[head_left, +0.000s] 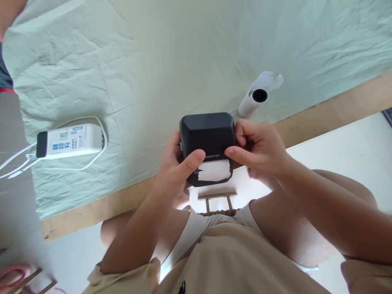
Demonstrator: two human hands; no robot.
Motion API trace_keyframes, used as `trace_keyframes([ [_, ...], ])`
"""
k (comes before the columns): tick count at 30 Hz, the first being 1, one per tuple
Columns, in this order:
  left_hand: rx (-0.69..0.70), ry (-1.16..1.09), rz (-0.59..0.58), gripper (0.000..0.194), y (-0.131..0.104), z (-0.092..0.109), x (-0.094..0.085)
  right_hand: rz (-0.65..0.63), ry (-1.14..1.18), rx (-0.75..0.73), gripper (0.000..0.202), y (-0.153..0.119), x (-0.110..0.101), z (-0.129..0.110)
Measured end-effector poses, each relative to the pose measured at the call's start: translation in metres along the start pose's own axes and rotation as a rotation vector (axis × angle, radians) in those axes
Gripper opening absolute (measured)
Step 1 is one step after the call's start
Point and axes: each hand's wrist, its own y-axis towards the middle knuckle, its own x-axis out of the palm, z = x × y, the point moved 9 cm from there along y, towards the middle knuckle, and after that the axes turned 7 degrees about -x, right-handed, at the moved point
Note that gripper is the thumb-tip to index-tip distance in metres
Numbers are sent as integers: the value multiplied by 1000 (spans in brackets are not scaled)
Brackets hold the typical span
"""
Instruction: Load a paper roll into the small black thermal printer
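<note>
A dark, box-shaped device (208, 136) with rounded corners is held over the table's near edge. White paper (214, 170) with a ragged edge shows in its lower part. My left hand (179, 163) grips the device's left side, thumb on the front. On the right side, my right hand (257, 145) holds it with curled fingers and the thumb near the printed lettering. Beyond my right hand, a white paper roll (248, 105) with a dark core lies on the cloth, its torn end loose.
A white power strip (73, 141) with looped white cables lies at the left on the pale green cloth (153, 73). The wooden table edge (101, 210) runs diagonally in front of my body. Part of another person (10, 14) shows at the top left.
</note>
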Motion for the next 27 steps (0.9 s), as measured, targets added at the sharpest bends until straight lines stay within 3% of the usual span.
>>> trace_keyframes([
  [7, -7, -1, -21, 56, 0, 2, 2, -38, 18, 107, 56, -2, 2, 9],
  [22, -29, -25, -15, 54, -1, -2, -1, -28, -85, 76, 50, 1, 0, 3],
  [27, 44, -20, -95, 50, 3, -1, 0, -36, -122, 91, 48, 0, -1, 4],
])
